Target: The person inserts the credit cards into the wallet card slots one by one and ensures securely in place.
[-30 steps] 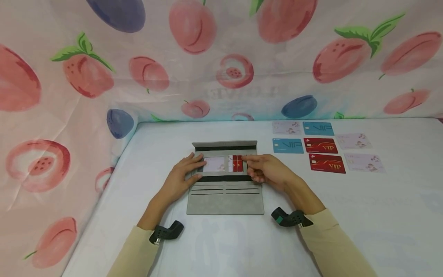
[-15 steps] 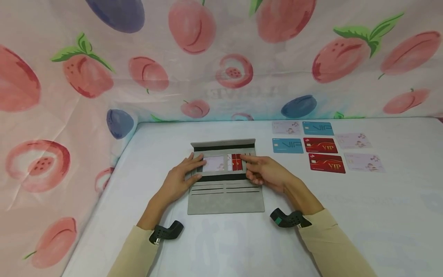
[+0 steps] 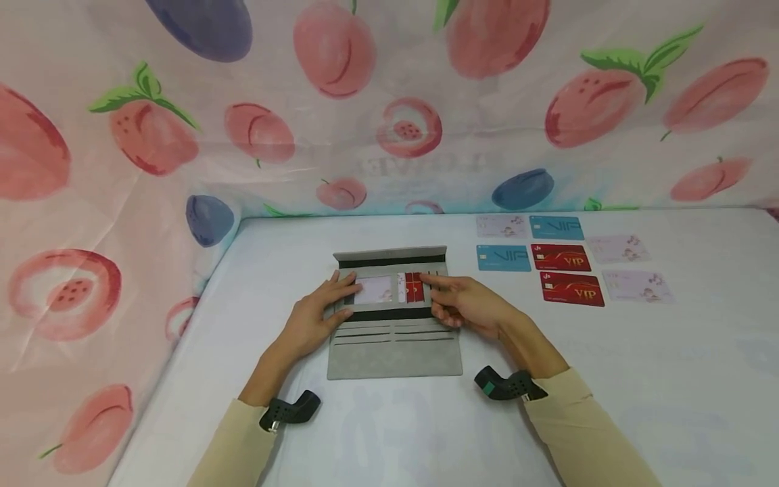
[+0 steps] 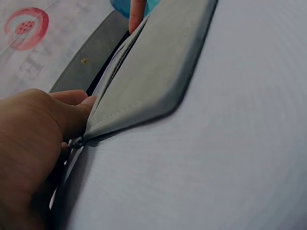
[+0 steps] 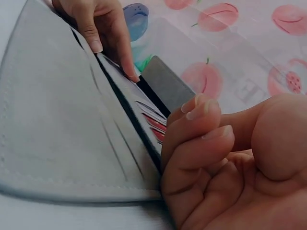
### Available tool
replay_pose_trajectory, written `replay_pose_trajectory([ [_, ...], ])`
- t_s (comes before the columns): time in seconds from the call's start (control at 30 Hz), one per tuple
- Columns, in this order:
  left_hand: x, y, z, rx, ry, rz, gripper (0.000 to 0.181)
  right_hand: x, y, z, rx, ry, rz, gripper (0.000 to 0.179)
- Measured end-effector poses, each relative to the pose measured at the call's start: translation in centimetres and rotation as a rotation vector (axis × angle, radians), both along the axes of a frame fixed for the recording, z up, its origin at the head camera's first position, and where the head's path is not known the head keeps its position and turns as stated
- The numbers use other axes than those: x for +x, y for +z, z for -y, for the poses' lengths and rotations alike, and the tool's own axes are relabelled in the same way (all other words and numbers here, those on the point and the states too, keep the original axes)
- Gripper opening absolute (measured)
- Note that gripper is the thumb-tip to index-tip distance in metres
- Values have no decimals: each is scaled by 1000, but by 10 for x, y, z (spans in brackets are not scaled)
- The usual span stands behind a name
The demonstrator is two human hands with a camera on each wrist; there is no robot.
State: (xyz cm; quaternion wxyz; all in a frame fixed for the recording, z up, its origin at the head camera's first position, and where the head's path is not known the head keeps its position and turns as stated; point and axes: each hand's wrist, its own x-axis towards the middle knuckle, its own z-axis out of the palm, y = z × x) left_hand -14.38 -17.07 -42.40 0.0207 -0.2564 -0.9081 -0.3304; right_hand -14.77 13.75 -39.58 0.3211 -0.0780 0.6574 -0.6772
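Observation:
A grey wallet [image 3: 395, 362] lies unfolded on the white table, its far flap [image 3: 389, 254] raised. The left hand [image 3: 314, 311] rests on the wallet's left side beside a pale flowered card [image 3: 376, 289] in a window pocket. In the left wrist view its thumb [image 4: 79, 115] lies along the wallet's edge. The right hand [image 3: 471, 302] is at the right side, its index finger stretched to the end of the red cards [image 3: 414, 288] in the slots. Its other fingers [image 5: 201, 143] are curled; its thumb tip is hidden, so a pinch cannot be told.
On the table at the right lie loose cards: red VIP cards [image 3: 572, 289], blue VIP cards [image 3: 504, 258] and pale flowered cards [image 3: 637, 286]. A fruit-print curtain [image 3: 389, 81] closes off the back and left. Black wrist bands [image 3: 510, 383] sit at the sleeves.
The whole scene shifts slightly in the head view. Both hands keep their places on the wallet, and the cards look the same.

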Motion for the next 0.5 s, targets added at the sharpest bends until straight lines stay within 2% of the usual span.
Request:
replay_pose_trajectory([
  [0.27,-1,0,-1,33,-6,-11,45,-1,2,-4,21,12,-13,45],
  [0.4,-2,1,-2,20,1,6,48,0,1,-4,71,15,-55,45],
  [0.5,-3,3,-3,-17,-5,-2,48,1,2,-2,142,22,-118,45],
])
